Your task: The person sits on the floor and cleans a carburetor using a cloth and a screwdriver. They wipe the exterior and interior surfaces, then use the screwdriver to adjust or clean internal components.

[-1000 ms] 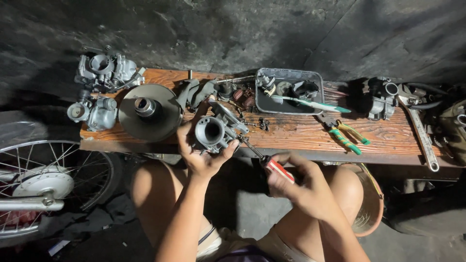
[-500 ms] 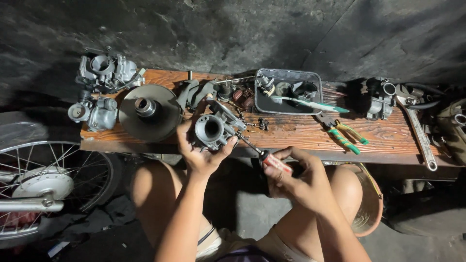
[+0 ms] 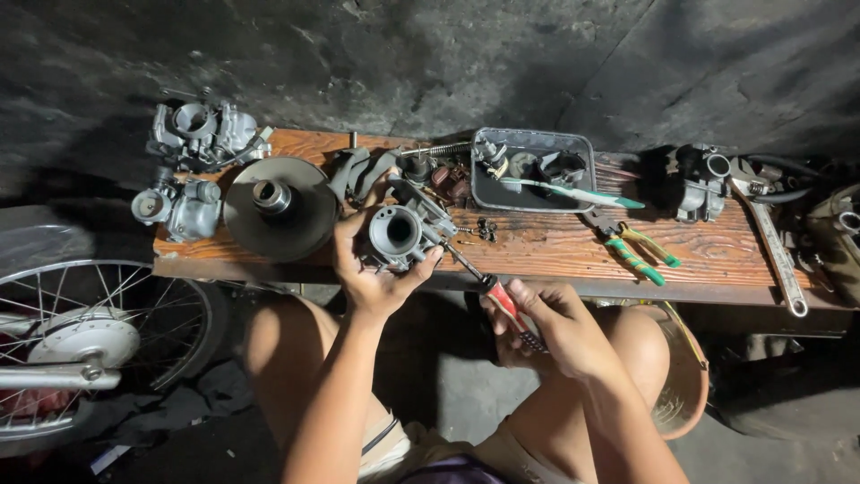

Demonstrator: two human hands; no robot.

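Gripping a grey carburetor (image 3: 395, 235) in the left hand (image 3: 374, 269), right hand (image 3: 548, 327) clenched around a red-handled screwdriver (image 3: 491, 294), wooden bench (image 3: 555, 251) beneath

- Two grey carburetors (image 3: 190, 170) lie at the left end of the wooden bench (image 3: 555, 251).
- A round pulley disc (image 3: 279, 208) lies beside them.
- A metal tray (image 3: 535, 168) holds a toothbrush (image 3: 573, 192).
- Green-handled pliers (image 3: 632, 246) lie near a long wrench (image 3: 778, 253).
- A spoked wheel (image 3: 85, 336) stands at the lower left.

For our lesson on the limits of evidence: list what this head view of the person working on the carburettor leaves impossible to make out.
- Screwdriver tip: in the head view it is hidden against the carburettor in the left hand.
- Screwdriver handle end: wrapped by the right hand.
- Spoked wheel: cut off by the left edge.
- Small parts in the grey tray: too small and dark.
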